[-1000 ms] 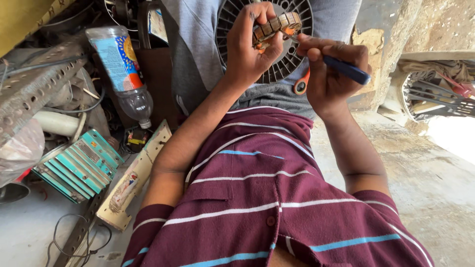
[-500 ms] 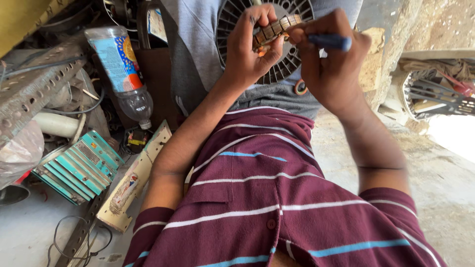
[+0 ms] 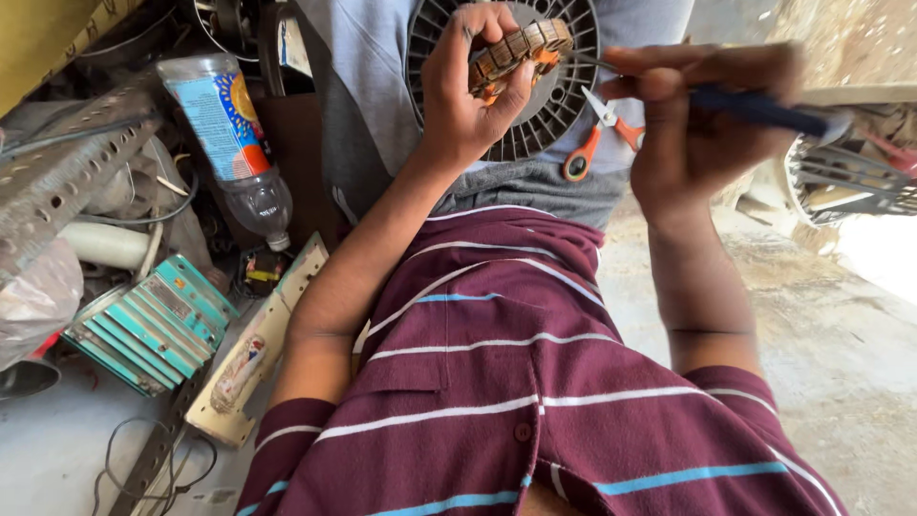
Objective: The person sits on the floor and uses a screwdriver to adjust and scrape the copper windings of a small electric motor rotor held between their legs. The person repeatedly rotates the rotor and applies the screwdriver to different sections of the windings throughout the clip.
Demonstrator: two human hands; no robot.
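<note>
Left hand (image 3: 473,91) gripping brown ribbed metal stator (image 3: 516,48) | right hand (image 3: 688,124) pinching blue-handled tool (image 3: 764,110), tip toward stator, just left of it

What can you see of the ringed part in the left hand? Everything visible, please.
The ringed part is a curved, segmented piece: brownish, worn blocks in a row along an arc, with orange showing at its underside. It looks like metal laminations, though that is uncertain. The left hand grips it, fingers over the top, thumb below, in front of a round black slotted disc. A thin tool tip from the right hand reaches its right end; contact is unclear.
</note>
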